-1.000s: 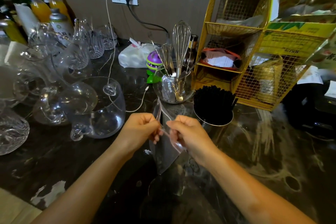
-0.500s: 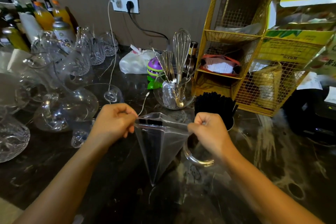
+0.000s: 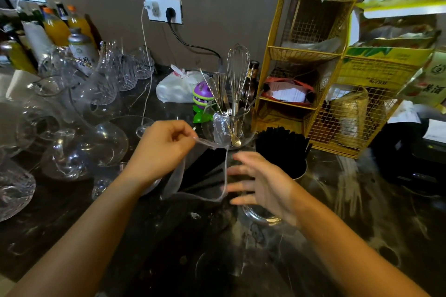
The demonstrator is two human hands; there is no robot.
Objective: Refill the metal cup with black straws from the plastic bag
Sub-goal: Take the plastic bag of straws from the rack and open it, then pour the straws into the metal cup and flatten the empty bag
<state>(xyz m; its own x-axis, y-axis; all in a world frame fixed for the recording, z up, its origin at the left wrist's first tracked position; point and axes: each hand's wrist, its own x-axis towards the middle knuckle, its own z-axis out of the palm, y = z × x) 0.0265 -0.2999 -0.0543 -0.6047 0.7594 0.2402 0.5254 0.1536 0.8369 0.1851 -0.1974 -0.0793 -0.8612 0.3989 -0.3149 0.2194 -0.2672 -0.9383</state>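
Observation:
A clear plastic bag (image 3: 200,173) hangs over the dark counter, apparently empty. My left hand (image 3: 164,149) pinches its upper left edge between thumb and fingers. My right hand (image 3: 263,183) is just to the right of the bag with fingers spread, blurred, holding nothing. Behind my right hand stands the metal cup (image 3: 299,171), packed with upright black straws (image 3: 280,144); only its rim and right side show.
A glass bowl with a whisk and spoons (image 3: 231,125) stands behind the bag. Glass decanters (image 3: 82,149) and cups crowd the left. A yellow wire rack (image 3: 313,75) rises at the right. A charger cable (image 3: 144,67) runs down from the wall socket.
My right hand let go of the bag's right edge and opened. The bag, earlier stretched between both hands, now hangs from my left hand alone, which rose slightly.

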